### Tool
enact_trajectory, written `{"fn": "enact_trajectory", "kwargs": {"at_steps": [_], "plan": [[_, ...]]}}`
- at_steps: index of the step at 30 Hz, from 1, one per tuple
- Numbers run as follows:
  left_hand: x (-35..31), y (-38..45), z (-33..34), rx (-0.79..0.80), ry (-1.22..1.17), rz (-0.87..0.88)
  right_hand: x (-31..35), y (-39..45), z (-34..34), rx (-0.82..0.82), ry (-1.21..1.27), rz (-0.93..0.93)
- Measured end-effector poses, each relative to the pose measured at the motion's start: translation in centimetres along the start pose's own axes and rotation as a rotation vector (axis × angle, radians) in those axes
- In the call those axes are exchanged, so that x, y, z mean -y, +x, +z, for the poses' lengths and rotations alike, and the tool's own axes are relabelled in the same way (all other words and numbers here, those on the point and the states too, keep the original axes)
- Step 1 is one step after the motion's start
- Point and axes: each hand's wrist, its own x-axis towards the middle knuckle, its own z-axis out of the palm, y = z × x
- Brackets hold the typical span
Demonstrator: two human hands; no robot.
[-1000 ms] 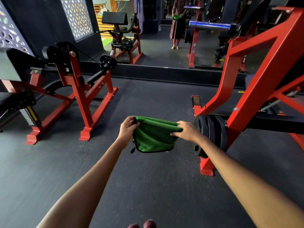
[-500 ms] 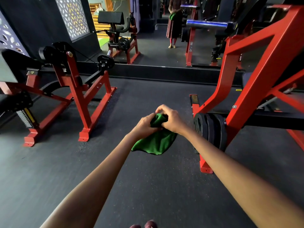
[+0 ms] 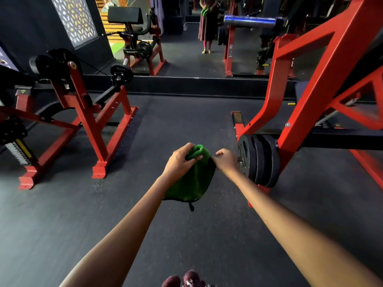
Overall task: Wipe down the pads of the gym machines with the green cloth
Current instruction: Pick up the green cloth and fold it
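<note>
The floor is dark grey rubber matting, lightly speckled, running ahead to a low black ledge under a wall mirror that reflects a standing person and more equipment. A red-framed machine stands to the left with black pulleys and a black pad; another red frame rises on the right, with black weight plates stacked low on its bar. Both arms reach out over open floor between them. The left hand has its fingers curled tight around the bunched top of the green cloth, which hangs below it. The right hand pinches the cloth's dark edge, fingers together.
</note>
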Motion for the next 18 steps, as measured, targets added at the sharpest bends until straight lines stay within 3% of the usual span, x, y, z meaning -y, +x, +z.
{"fn": "enact_trajectory", "kwargs": {"at_steps": [2, 5, 7, 11, 15, 18], "plan": [[0.1, -0.3, 0.0, 0.03, 0.033, 0.033, 0.5, -0.1, 0.2, 0.014, -0.124, -0.115], [0.5, -0.6, -0.6, 0.073, 0.034, 0.067, 0.8, -0.2, 0.5, 0.081, -0.185, -0.138], [1.2, -0.7, -1.4, 0.076, 0.034, 0.056, 1.1, 0.0, 1.0, 0.12, -0.03, 0.014], [3.4, -0.9, -3.0, 0.044, 0.044, -0.002, 2.0, 0.4, 2.6, 0.172, 0.642, 0.478], [5.3, -0.9, -4.0, -0.001, 0.022, -0.069, 3.4, 1.2, 3.7, 0.362, 0.705, 0.456], [7.0, -0.5, -5.3, -0.048, -0.016, -0.128, 4.5, 2.7, 5.3, 0.359, 0.622, 0.395]]}}
